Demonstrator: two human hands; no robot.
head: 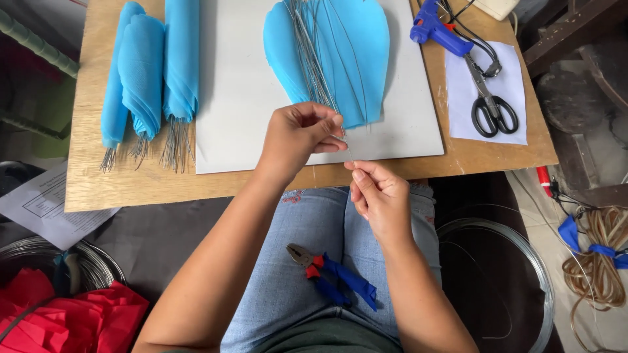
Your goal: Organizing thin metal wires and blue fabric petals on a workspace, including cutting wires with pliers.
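My left hand pinches a thin grey wire just below a bundle of several wires lying on a stack of blue petal-shaped foam pieces. My right hand grips the near end of the same wire at the board's front edge. The petals rest on a white sheet on the wooden board.
Rolled blue petals with wire stems lie at the board's left. A blue glue gun and black scissors sit at the right. Pliers with blue and red handles rest on my lap. Wire coils and red material lie on the floor.
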